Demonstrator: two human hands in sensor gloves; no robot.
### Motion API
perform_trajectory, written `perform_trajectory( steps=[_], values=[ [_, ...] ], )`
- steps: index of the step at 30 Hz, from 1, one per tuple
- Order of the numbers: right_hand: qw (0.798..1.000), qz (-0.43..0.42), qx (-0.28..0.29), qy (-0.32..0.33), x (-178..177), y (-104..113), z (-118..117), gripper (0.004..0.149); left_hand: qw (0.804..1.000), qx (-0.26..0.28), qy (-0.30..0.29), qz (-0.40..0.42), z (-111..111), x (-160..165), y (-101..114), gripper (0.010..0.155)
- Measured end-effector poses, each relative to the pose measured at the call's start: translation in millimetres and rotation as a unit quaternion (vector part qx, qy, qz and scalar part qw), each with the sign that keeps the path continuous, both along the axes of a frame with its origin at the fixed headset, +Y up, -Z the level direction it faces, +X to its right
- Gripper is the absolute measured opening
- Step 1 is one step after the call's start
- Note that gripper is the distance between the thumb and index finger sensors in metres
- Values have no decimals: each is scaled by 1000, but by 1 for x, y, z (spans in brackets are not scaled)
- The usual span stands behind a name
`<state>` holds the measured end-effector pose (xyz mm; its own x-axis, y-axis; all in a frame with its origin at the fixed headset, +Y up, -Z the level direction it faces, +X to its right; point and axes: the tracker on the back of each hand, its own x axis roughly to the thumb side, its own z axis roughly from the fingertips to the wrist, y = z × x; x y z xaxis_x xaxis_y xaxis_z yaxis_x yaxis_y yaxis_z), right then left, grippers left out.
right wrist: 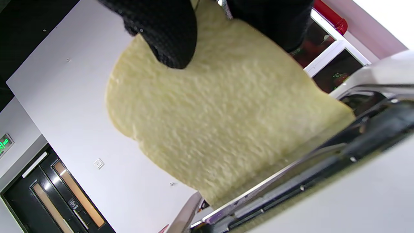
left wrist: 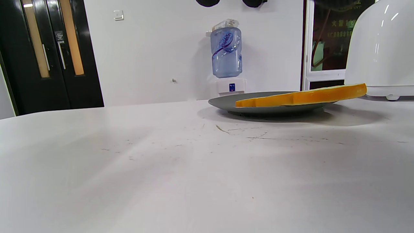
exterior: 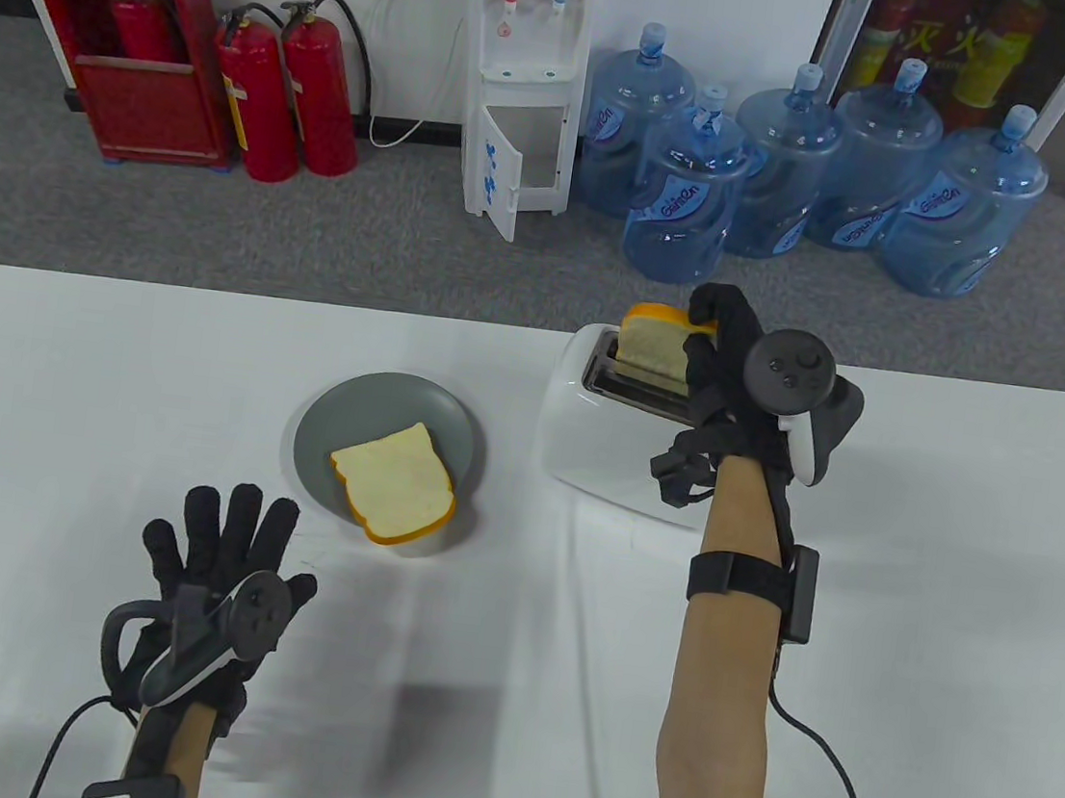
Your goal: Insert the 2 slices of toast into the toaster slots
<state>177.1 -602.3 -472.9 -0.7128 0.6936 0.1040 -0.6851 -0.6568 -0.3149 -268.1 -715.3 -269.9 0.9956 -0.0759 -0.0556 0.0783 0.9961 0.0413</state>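
A white toaster (exterior: pixel 604 447) stands right of the table's middle. My right hand (exterior: pixel 719 344) pinches a slice of toast (exterior: pixel 651 346) by its top edge; the slice stands upright with its lower part inside a toaster slot. In the right wrist view the slice (right wrist: pixel 220 123) fills the frame, a black fingertip (right wrist: pixel 168 35) pressed on its face, its bottom in the slot of the toaster (right wrist: pixel 339 155). A second slice (exterior: pixel 396 484) lies flat on a grey plate (exterior: pixel 337 414) left of the toaster. My left hand (exterior: pixel 221 526) lies flat and open on the table, below the plate.
The left wrist view looks low across the white table (left wrist: pixel 161 168) at the plate (left wrist: pixel 223 103), the slice's orange crust (left wrist: pixel 300 96) and the toaster's side (left wrist: pixel 381 48). Behind the table stand water bottles (exterior: pixel 792 179), a dispenser (exterior: pixel 523 78) and fire extinguishers (exterior: pixel 289 88).
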Motion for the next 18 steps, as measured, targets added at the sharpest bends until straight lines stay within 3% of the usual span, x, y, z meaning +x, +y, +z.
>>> perform_trajectory(
  steps=[18],
  values=[
    [999, 17, -31, 3, 1, -9, -4, 51, 1000, 0, -8, -4, 0, 3, 0, 73]
  ],
)
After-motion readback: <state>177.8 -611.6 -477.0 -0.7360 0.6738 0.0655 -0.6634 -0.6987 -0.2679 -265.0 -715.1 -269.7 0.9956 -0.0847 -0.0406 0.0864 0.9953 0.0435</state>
